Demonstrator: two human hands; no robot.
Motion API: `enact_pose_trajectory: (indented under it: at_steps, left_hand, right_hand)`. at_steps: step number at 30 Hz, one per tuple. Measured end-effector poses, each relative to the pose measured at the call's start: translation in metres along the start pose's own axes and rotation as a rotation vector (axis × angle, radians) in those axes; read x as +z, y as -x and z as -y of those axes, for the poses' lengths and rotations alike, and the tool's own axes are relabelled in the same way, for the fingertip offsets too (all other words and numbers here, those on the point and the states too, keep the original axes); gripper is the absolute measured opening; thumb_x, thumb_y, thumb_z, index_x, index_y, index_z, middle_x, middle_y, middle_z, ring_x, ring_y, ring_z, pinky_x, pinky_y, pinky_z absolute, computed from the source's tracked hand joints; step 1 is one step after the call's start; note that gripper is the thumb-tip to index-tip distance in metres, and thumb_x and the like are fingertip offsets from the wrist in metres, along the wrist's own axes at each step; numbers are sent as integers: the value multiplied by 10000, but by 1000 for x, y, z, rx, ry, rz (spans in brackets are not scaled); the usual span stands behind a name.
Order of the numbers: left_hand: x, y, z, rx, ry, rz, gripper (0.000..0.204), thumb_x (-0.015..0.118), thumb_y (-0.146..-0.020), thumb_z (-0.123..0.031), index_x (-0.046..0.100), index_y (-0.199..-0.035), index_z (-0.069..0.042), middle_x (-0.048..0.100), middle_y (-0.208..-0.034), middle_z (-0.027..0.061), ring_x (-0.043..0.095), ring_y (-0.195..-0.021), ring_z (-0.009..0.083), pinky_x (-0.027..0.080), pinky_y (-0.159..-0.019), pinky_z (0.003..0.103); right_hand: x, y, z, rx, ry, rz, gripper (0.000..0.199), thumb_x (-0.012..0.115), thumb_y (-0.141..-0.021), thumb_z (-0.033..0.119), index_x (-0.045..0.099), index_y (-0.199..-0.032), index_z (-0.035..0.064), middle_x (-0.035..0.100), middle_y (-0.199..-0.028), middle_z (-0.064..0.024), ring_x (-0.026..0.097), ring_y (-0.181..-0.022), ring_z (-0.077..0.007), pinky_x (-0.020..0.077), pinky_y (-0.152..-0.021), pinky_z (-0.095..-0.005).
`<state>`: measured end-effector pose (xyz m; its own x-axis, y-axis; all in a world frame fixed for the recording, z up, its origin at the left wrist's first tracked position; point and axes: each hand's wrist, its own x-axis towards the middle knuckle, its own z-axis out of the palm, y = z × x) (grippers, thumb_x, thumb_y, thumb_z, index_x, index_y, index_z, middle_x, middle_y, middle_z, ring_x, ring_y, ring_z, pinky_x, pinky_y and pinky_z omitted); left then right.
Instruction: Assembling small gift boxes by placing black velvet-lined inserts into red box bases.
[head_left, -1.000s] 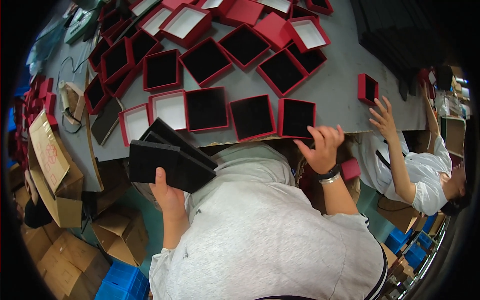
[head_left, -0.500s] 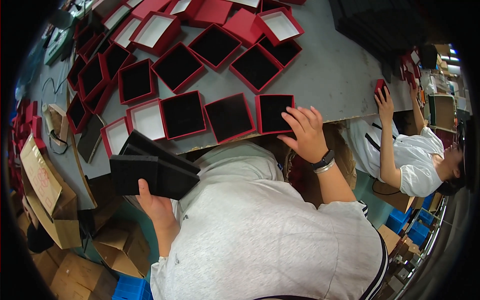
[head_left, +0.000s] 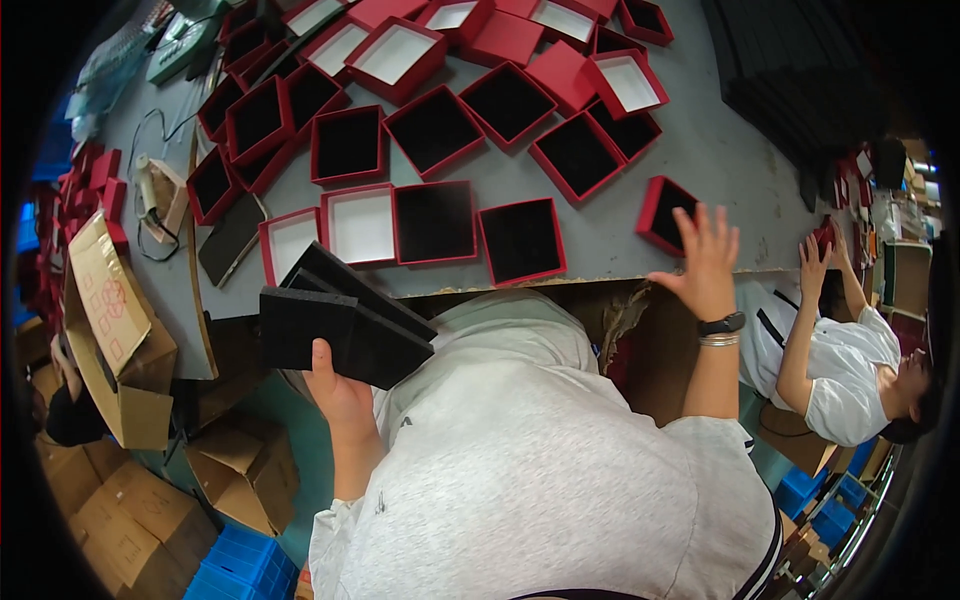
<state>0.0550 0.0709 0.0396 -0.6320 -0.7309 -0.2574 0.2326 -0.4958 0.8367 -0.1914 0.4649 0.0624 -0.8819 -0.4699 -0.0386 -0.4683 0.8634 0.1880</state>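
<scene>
Head view: the grey table (head_left: 700,160) is running across the upper part of the frame, its near edge curving from lower left to the right, with the person's torso sitting just below that edge. Open red boxes with black linings (head_left: 435,128) are crowding most of the tabletop; a bare strip of grey surface is lying along the near edge to the right of the red box with black insert (head_left: 522,240), and another is lying toward the upper right beside a dark stack of flat sheets (head_left: 800,70). One small red box (head_left: 668,212) is sitting alone near the right part of the edge. Brown cartons (head_left: 110,320) and blue crates (head_left: 235,565) are filling the floor at lower left. The frame rim is cutting off the far boxes, and the dark stack is too dim to read in detail. A co-worker in a white top (head_left: 850,360) is sitting at the right, one hand raised to the table edge. The left hand (head_left: 335,385) is clasping a stack of black foam pads (head_left: 345,315) from beneath, thumb over the lower edge, held below the table edge. The right hand (head_left: 705,262) is hovering spread wide, fingers apart, grasping nothing, just beside the small red box; contact cannot be determined.
</scene>
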Motion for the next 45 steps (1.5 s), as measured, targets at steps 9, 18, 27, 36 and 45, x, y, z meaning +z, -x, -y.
enact_pose_trajectory:
  at_steps: [9,18,27,36,45]
  left_hand:
    - [-10,1,4,-34,-18,-1,499,498,-1020,-303,392,-1448,-69,535,-1391,122,548,-1254,281,437,-1078,437]
    - [-28,12,-5,-102,-17,40,503,481,-1028,-354,396,-1440,-79,533,-1403,114,535,-1270,284,419,-1096,439]
    - [-16,2,-2,-138,22,-3,489,493,-1024,-282,386,-1449,-66,535,-1384,109,546,-1252,264,443,-1075,412]
    - [-10,1,-2,-62,43,2,493,518,-1014,-185,358,-1464,-62,517,-1391,108,544,-1250,256,453,-1069,399]
    - [-4,7,-9,-37,23,1,501,526,-1010,-230,374,-1455,-58,522,-1391,113,547,-1247,268,447,-1067,409]
  right_hand:
    - [-17,-49,200,-354,-548,-265,833,667,-813,604,365,-1524,290,103,-1630,-216,58,-1485,-485,86,-1129,-679]
    - [-1,-75,207,-272,-422,-226,673,555,-833,706,559,-1386,323,272,-1584,-197,159,-1441,-534,91,-1061,-775]
    - [36,-90,6,-24,-232,-114,611,564,-879,640,507,-1424,369,223,-1617,-154,227,-1461,-441,144,-1137,-639]
    - [63,-136,-106,179,-137,-358,533,544,-957,462,527,-1406,175,381,-1541,-143,305,-1444,-367,217,-1145,-570]
    - [56,-168,-38,119,-164,-240,635,579,-922,493,549,-1356,31,491,-1458,-174,343,-1440,-294,197,-1188,-495]
